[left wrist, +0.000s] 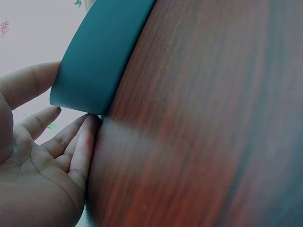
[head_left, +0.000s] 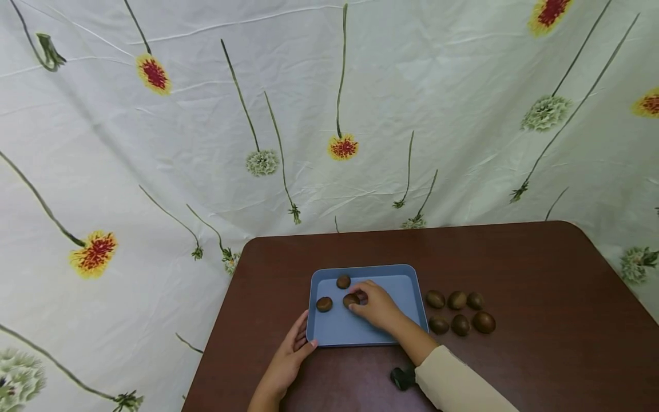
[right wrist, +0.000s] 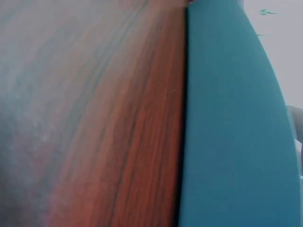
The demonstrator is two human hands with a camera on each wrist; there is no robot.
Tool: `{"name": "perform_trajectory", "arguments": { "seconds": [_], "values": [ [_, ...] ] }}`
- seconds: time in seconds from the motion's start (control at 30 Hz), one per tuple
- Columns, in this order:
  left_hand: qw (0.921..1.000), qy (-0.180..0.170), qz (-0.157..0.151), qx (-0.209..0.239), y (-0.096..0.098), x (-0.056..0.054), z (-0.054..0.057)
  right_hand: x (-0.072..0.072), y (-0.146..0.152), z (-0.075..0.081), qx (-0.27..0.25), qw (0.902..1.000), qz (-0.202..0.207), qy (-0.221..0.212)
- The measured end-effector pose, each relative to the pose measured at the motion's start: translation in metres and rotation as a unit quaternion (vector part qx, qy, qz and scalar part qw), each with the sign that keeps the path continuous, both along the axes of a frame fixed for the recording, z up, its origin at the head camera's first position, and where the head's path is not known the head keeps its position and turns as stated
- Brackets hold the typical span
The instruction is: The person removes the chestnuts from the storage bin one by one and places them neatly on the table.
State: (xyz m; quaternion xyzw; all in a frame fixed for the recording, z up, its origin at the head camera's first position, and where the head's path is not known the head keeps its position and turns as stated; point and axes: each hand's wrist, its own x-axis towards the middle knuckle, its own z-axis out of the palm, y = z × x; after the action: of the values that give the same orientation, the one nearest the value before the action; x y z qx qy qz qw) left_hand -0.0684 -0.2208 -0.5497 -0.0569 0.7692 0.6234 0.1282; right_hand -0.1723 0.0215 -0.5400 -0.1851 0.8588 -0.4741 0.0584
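Note:
A blue rectangular tray (head_left: 370, 337) lies on the table with two loose brown round fruits in it, one near the back (head_left: 343, 281) and another at the left (head_left: 324, 304). My right hand (head_left: 378, 306) reaches over the tray and pinches a third brown fruit (head_left: 350, 300) between thumb and fingers, close over the tray's floor. At the tray's front left corner my left hand (head_left: 292, 352) holds it, thumb at the front edge and fingers along the left side. The left wrist view shows those fingers (left wrist: 83, 151) right at the tray's corner. The right wrist view hides the right hand.
Several more brown fruits (head_left: 460, 325) lie in two rows on the dark brown table (head_left: 540, 274), just right of the tray. Near my right sleeve is a small black object (head_left: 401, 377). A white flowered cloth (head_left: 309, 86) hangs behind the table.

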Motion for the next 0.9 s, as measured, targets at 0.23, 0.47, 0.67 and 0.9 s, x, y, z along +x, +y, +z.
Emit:
{"name": "perform_trajectory", "arguments": {
  "seconds": [0.23,0.47,0.67,0.9],
  "values": [
    [1.0,-0.002,-0.005,0.002,0.0,0.0,0.001,0.012,0.013,0.006,-0.058,0.9966,-0.042,-0.04],
    [1.0,-0.004,-0.007,0.002,-0.001,-0.001,0.001,0.025,0.032,0.022,-0.096,0.9899,-0.079,-0.068],
    [1.0,-0.003,-0.009,0.001,-0.001,-0.001,0.001,0.032,0.058,0.028,-0.138,0.9803,-0.102,-0.099],
    [1.0,-0.007,-0.006,0.003,-0.001,-0.001,0.001,0.04,0.085,0.029,-0.151,0.9767,-0.123,-0.091]
  ]
}}
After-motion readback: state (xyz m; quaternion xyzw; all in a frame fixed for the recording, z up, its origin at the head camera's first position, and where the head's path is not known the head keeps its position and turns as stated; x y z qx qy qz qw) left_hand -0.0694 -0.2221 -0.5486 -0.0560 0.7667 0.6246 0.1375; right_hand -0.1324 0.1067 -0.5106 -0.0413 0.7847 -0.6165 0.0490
